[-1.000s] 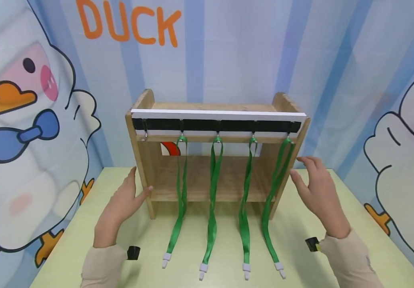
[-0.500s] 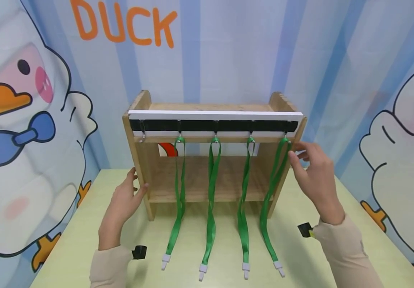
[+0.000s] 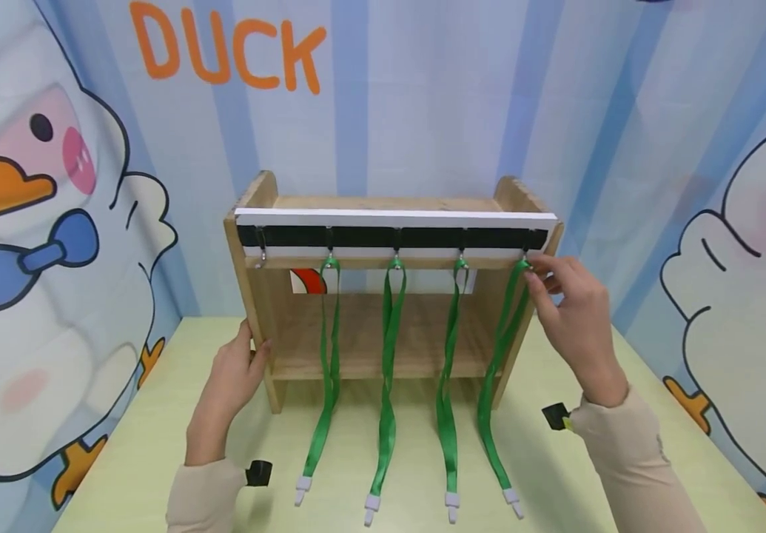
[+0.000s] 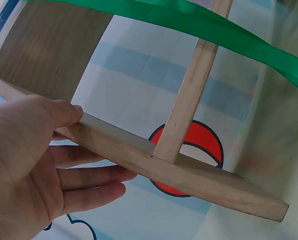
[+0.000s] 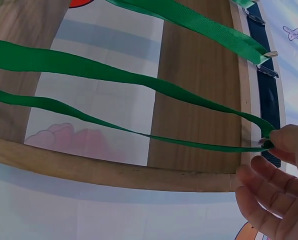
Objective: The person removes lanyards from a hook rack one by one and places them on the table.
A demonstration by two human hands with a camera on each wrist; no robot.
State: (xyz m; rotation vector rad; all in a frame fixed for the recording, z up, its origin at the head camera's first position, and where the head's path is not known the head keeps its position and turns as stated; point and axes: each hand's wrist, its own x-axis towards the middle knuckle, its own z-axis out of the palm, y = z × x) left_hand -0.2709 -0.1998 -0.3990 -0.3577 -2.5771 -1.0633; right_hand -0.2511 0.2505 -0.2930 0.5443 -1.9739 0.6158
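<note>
A wooden shelf unit (image 3: pixel 363 333) is seen on a pale yellow table (image 3: pixel 149 444), before a curtain (image 3: pixel 436 111) striped in blue and white and printed with cartoon ducks and the orange word "DUCK". Across its upper front a white board (image 3: pixel 389 218) is fixed, crossed lengthwise by a black strip (image 3: pixel 363 237) from which five metal hooks are hung in a row. From the four hooks toward the right, four green lanyards are suspended by their loops: the first lanyard (image 3: pixel 321 429), the second lanyard (image 3: pixel 387 429), the third lanyard (image 3: pixel 446 426) and the rightmost lanyard (image 3: pixel 484 414). Each is ended by a white clip, and these are spread in front of the unit. At the left, the unit's side panel is held by the left hand (image 3: pixel 232 374), the thumb laid over the front edge and the fingers placed on the outer side. At the right, the top of the rightmost lanyard is pinched between thumb and index finger by the right hand (image 3: pixel 572 311), just at its hook, the other fingers being loosely bent below. Both forearms are covered by beige sleeves (image 3: pixel 636 459).
</note>
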